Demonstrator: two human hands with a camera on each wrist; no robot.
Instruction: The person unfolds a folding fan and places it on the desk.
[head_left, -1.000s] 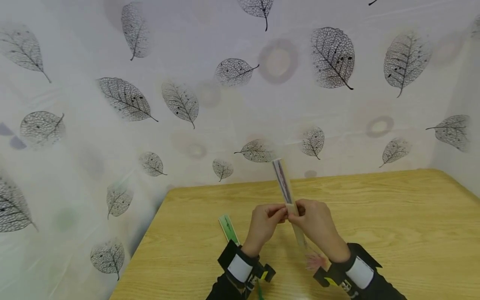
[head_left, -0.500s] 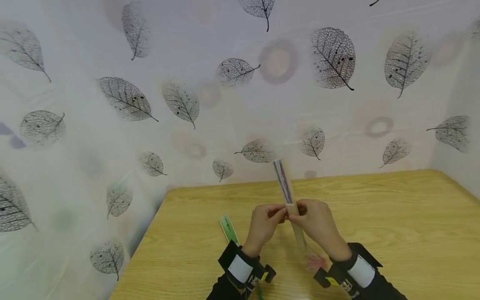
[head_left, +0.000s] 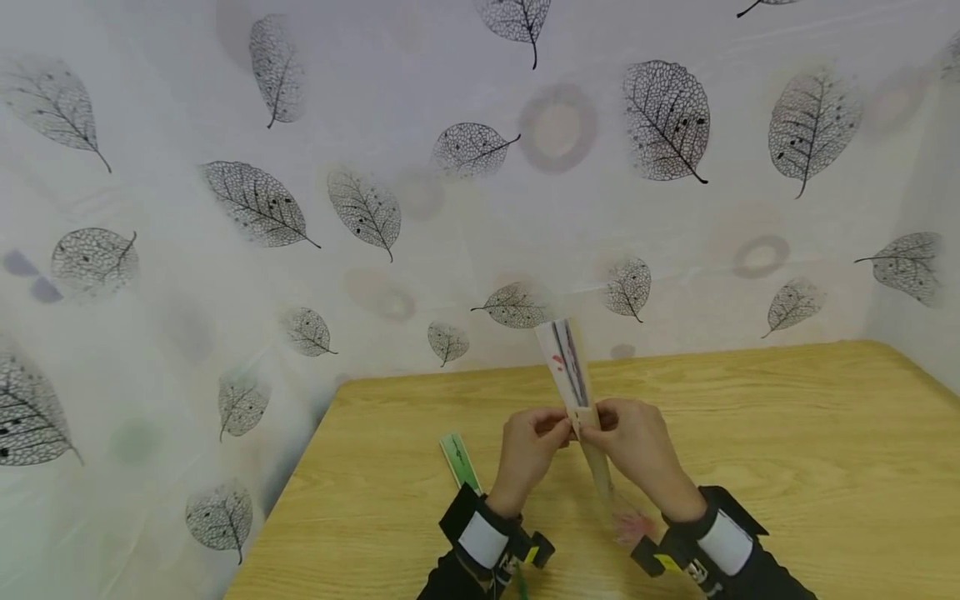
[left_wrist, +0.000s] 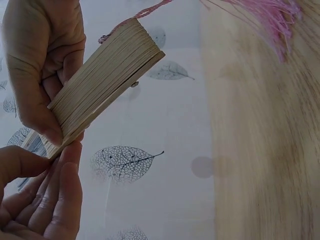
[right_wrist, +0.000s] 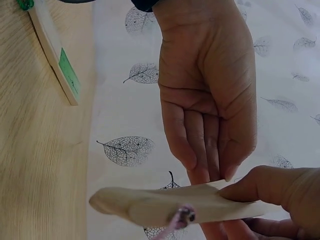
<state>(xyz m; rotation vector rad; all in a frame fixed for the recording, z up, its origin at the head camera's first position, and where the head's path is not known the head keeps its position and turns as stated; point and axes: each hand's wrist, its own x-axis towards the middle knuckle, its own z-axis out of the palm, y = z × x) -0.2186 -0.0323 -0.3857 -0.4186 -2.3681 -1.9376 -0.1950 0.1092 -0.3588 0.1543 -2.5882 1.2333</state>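
A wooden folding fan [head_left: 599,472] with a pink tassel [head_left: 632,527] is held up, tilted, between both hands, slightly spread. Its paper leaf [head_left: 556,354] shows white with red marks at the left edge. My left hand [head_left: 529,454] pinches the fan's left outer stick between thumb and fingers. My right hand [head_left: 633,446] grips the rest of the sticks from the right, thumb in front. In the left wrist view the stacked bamboo ribs [left_wrist: 107,72] lie mostly together, the outer stick slightly apart at the hands. The right wrist view shows the rivet [right_wrist: 187,215] near the pivot end.
On the wooden table [head_left: 787,450] a second folding fan, closed and green [head_left: 459,461], lies left of my left forearm, partly hidden by it. Behind the table hangs a white sheet [head_left: 465,225] printed with leaves.
The fan's left outer stick has swung leftward at the top, uncovering a white strip of leaf with red marks. Both hands stay nearly in place; the head view has tilted slightly.
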